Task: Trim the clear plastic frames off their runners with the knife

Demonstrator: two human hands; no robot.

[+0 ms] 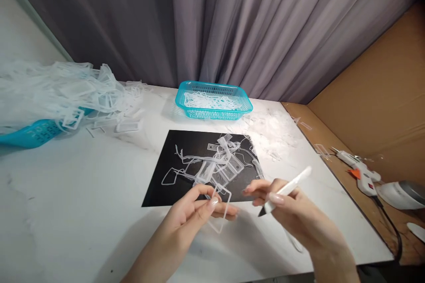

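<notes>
Left hand (191,217) pinches clear frame (228,205) between thumb and fingers, by near edge of mat (158,196). Right hand (289,207) grips pen-like tool (294,184), dark tip down. Frame seems light, thin, rather stiff, maybe fragile; better hold along side, near corner.

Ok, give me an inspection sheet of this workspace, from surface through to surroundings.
Surface: white table, bearing a black mat.
Items in hand: translucent frame; white pen-like tool, dark-tipped.
Clutter: translucent pieces on the mat, a pile at left, white strips in a blue basket.
Hands: left hand pinches the frame; right hand holds the tool.
Cables: black cord from a white device at right.
Surroundings: grey curtain behind, brown panel at right.
</notes>
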